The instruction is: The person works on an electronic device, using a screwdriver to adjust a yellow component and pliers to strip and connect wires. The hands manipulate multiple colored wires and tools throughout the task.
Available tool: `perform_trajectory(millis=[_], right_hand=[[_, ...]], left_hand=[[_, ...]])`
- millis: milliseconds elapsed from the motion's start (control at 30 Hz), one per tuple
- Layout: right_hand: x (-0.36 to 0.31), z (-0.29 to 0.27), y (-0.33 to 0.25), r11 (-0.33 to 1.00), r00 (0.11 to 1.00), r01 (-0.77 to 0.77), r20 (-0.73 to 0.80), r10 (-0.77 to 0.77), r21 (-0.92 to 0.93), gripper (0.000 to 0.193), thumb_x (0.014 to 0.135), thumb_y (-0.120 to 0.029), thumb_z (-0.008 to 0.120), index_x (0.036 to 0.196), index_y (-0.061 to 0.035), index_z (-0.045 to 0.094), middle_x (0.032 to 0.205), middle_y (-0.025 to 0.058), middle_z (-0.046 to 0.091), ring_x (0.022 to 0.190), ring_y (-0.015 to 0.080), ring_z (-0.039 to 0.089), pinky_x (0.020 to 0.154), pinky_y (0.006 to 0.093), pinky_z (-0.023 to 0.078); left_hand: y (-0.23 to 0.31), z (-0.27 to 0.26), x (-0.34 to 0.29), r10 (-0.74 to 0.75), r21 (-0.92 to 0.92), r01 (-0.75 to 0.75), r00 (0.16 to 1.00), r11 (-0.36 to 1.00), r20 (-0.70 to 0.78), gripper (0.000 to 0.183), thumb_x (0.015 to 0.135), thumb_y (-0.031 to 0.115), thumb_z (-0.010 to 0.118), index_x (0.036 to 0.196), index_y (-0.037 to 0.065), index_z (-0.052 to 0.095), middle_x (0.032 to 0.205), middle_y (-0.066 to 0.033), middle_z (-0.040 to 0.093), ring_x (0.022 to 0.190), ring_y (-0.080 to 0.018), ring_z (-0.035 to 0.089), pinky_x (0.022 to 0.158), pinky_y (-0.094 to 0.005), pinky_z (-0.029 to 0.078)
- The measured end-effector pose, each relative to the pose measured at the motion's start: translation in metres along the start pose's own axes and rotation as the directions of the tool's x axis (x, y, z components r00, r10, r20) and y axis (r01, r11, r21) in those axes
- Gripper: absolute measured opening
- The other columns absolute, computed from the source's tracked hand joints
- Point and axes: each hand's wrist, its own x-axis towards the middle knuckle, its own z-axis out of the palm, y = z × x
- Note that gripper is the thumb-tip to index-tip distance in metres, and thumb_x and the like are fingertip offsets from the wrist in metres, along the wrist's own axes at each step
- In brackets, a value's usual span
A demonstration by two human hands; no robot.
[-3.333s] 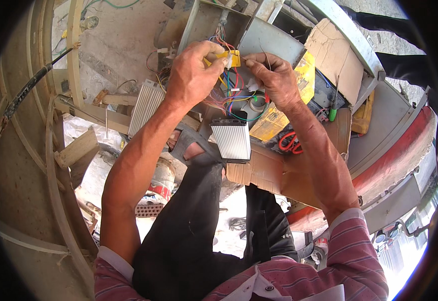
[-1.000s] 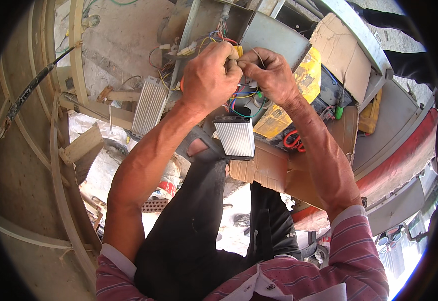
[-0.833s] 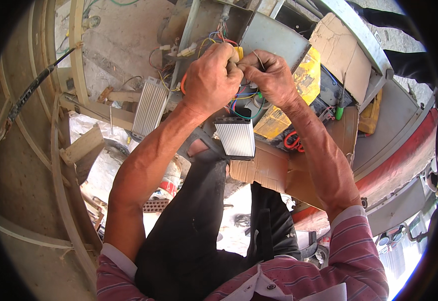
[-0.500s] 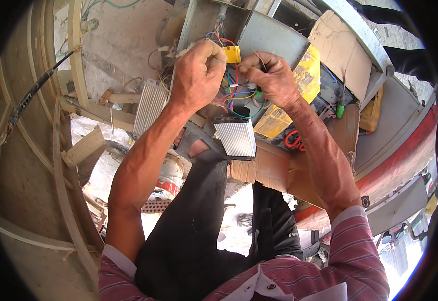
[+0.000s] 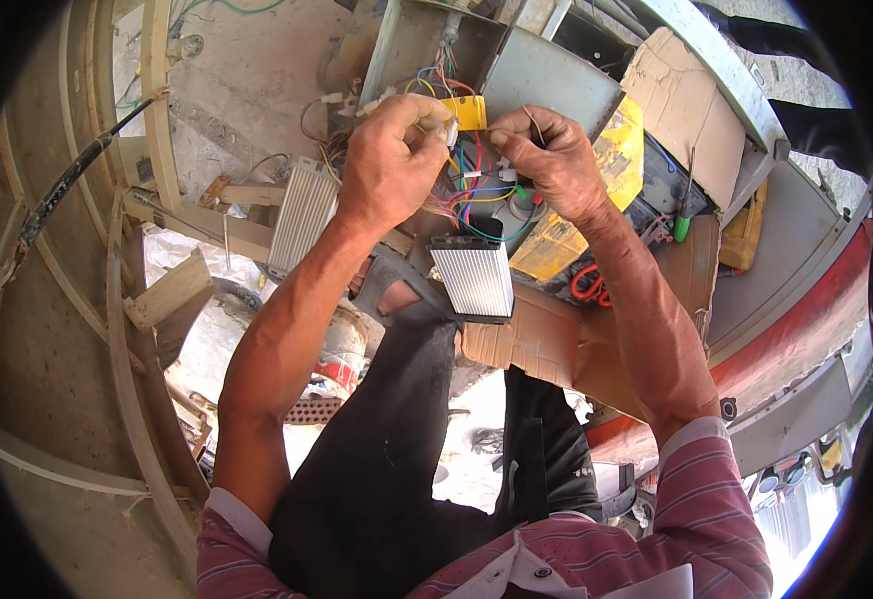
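My left hand [image 5: 394, 158] is closed in a pinch on a small white wire connector [image 5: 452, 134], just left of a yellow block [image 5: 469, 113]. To the right of that block my right hand [image 5: 554, 165] pinches a thin, wire-like piece [image 5: 536, 125]; its exact kind is too fine to make out. Between and below the hands runs a tangle of coloured wires [image 5: 474, 185]. They lead toward a silver finned box [image 5: 472, 280] with dark ends, standing nearest to me. A second finned metal box [image 5: 303, 215] leans beside my left wrist.
A grey metal housing [image 5: 546, 80] stands behind the hands, with a worn yellow panel [image 5: 566, 235] to its right. Cardboard [image 5: 521, 334] lies below. A green-handled screwdriver [image 5: 682, 228] and a red coiled cord [image 5: 586, 285] lie at right. Metal framing [image 5: 162, 120] rises at left.
Both hands have shifted slightly. The left fingers have opened a little, so the white connector now shows between them. The whole view has moved a bit.
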Motion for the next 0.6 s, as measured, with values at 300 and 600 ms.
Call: perform_trajectory(millis=[300, 600], right_hand=[[0.000, -0.002, 0.004, 1.000, 1.000, 0.027, 0.001, -0.027, -0.010, 0.017, 0.098, -0.015, 0.069, 0.102, 0.0003, 0.075, 0.088, 0.0019, 0.075, 0.079, 0.0074, 0.062, 0.072, 0.0255, 0.051], [0.004, -0.007, 0.013, 0.998, 0.999, 0.019, 0.034, -0.021, 0.068, 0.024, 0.099, -0.006, 0.054, 0.112, 0.0043, 0.071, 0.074, -0.0020, 0.056, 0.060, 0.0054, 0.042, 0.055, 0.0229, 0.035]], left_hand=[[0.014, 0.004, 0.004, 0.288, 0.248, -0.284, 0.957, 0.926, 0.023, 0.028, 0.087, 0.000, 0.079, 0.114, 0.003, 0.073, 0.098, -0.0063, 0.066, 0.074, -0.0152, 0.063, 0.066, -0.0305, 0.054], [0.017, 0.002, 0.003, 0.283, 0.192, -0.285, 0.958, 0.939, 0.038, 0.025, 0.088, 0.001, 0.079, 0.112, 0.003, 0.074, 0.097, -0.0057, 0.067, 0.073, -0.0140, 0.062, 0.066, -0.0295, 0.053]])
